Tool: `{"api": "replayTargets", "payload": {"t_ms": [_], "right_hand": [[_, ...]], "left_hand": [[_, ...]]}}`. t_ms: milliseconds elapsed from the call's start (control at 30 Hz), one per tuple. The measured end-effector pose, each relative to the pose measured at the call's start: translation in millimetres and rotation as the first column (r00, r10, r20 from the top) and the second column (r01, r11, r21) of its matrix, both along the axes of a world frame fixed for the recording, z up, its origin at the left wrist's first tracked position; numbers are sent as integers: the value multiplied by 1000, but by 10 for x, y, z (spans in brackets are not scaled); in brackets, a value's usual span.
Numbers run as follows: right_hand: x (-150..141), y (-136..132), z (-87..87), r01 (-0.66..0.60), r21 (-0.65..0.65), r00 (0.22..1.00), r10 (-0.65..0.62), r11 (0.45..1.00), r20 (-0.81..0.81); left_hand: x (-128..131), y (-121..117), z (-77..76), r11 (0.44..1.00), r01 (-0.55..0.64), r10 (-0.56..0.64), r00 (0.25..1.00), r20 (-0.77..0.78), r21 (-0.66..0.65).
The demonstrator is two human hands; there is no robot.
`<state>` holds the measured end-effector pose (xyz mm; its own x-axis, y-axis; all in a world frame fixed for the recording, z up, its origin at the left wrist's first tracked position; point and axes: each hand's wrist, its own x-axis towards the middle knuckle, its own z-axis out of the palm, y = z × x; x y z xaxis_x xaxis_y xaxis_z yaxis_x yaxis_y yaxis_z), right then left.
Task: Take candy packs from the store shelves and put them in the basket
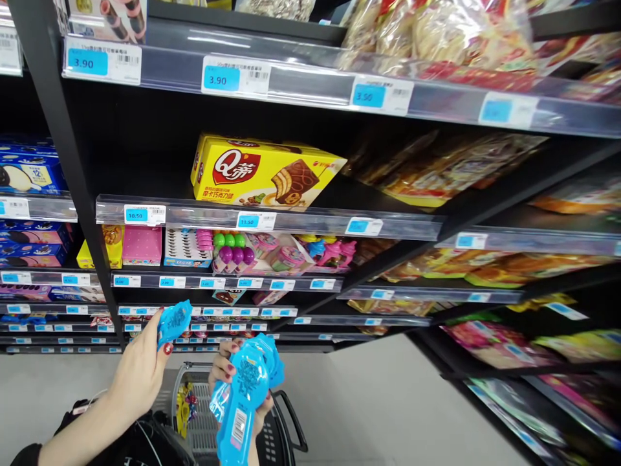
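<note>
My left hand (pixel 138 372) is raised at the lower left, its fingers pinched on a small blue toy pack (pixel 173 321). My right hand (pixel 231 375) is lower, near the middle, wrapped round a stack of longer blue toy packs (pixel 245 395) with a barcode sticker. Both hands hover above a grey shopping basket (pixel 204 421). In front stands a black shop shelf with a yellow cake box (pixel 264 171) on the middle board and small pink, green and purple toy sweets (pixel 272 252) on the board below.
Price tags (pixel 144 214) line each shelf edge. Blue biscuit boxes (pixel 29 169) fill the left rack. Bagged snacks (pixel 436 32) lie on the top and right shelves. The basket holds a small coloured item (pixel 184 404) and has a black handle (pixel 294 421). Grey floor lies below.
</note>
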<state>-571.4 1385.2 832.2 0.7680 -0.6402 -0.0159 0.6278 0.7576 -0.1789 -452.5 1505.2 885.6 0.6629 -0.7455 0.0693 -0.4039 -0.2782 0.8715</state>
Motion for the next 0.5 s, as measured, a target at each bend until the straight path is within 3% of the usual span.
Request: {"api": "replayTargets", "payload": {"t_ms": [167, 267, 400, 500], "right_hand": [[3, 1, -23, 28, 33, 1000, -27, 999, -6], [2, -1, -44, -29, 53, 1000, 29, 998, 6], [7, -8, -60, -57, 111, 998, 54, 992, 32], [22, -10, -43, -52, 131, 998, 48, 990, 33]], "left_hand": [[5, -24, -38, 990, -83, 55, 971, 234, 110], [14, -37, -23, 991, -87, 61, 968, 245, 100], [50, -61, -50, 998, -52, 53, 998, -24, 38], [74, -106, -103, 995, -11, -30, 914, -404, -99]]}}
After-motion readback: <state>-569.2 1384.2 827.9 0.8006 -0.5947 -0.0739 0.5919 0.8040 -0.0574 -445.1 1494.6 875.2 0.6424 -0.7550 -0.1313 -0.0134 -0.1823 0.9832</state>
